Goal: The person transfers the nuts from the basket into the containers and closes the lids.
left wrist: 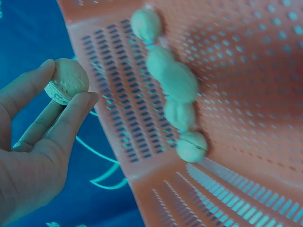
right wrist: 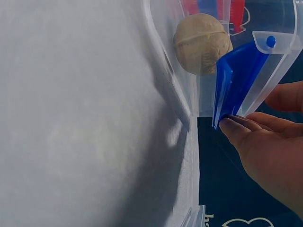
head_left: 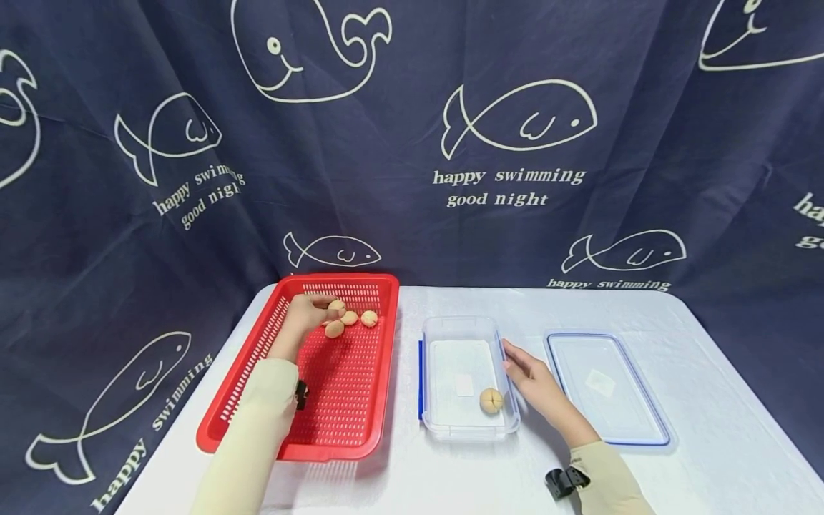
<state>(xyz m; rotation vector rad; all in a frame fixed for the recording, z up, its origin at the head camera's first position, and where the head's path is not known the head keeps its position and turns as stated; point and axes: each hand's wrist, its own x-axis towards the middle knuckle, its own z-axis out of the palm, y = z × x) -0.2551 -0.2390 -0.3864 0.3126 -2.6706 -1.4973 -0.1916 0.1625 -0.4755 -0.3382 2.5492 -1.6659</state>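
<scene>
My left hand (head_left: 310, 315) pinches a walnut (left wrist: 70, 80) between thumb and fingertips, at the far end of a red plastic basket (head_left: 384, 372). Several more walnuts (left wrist: 191, 146) lie in a row against the basket's slotted wall, partly covered by the hand in the head view. My right hand (head_left: 536, 379) holds the right side of a clear plastic food container (head_left: 450, 433), its fingers at a blue side clip (right wrist: 241, 78). One walnut (head_left: 491, 400) with a crossed crack sits in the container's near right corner.
A clear lid (head_left: 634, 379) with a blue seal lies on the white-covered table (head_left: 702, 379), right of the container. Another blue clip (head_left: 421, 379) hangs on the container's left side. Behind the table, a dark blue curtain (head_left: 412, 143) with white fish drawings hangs.
</scene>
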